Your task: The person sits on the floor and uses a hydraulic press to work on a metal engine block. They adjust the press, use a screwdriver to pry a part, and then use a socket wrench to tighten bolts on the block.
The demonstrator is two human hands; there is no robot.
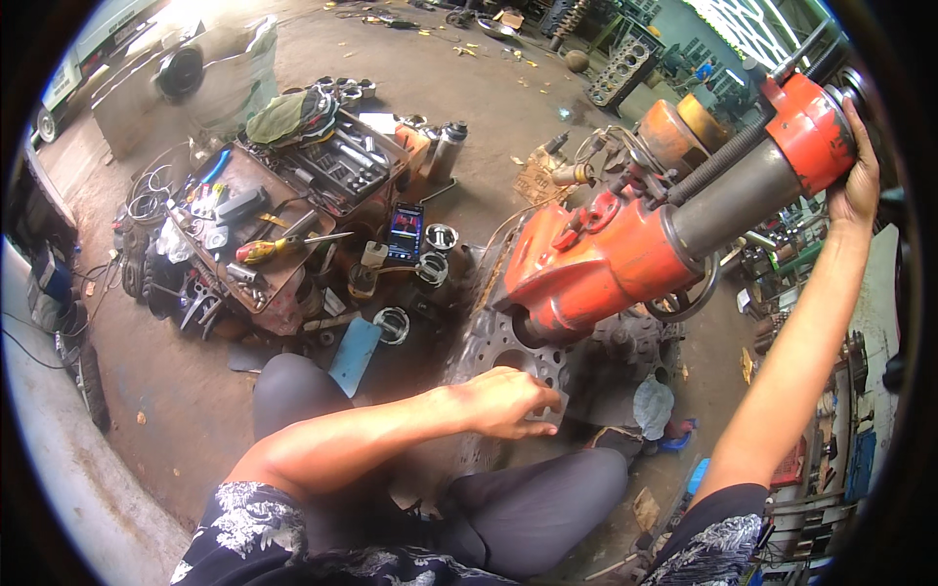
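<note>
Head: hands [510, 402] part-open, right [858, 186] against machine [611, 266]

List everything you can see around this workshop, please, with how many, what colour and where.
Machine: one, orange-red and grey, right of centre
Engine block: one, grey, under the machine
Toolbox: one, brown, left of centre
Screwdriver: one, yellow-handled, on the toolbox
Phone: one, dark, screen lit, right of the toolbox
Cloth: one heap, greenish, atop the toolbox
Flat piece: one, blue, beside a knee
Vehicle: one, whitish, top left
Small tools and parts: uncountable, mostly metallic, throughout
Knees: two, dark-trousered, bottom
Left hand: one, bare, over the engine block
Right hand: one, bare, at the machine's upper end
</note>
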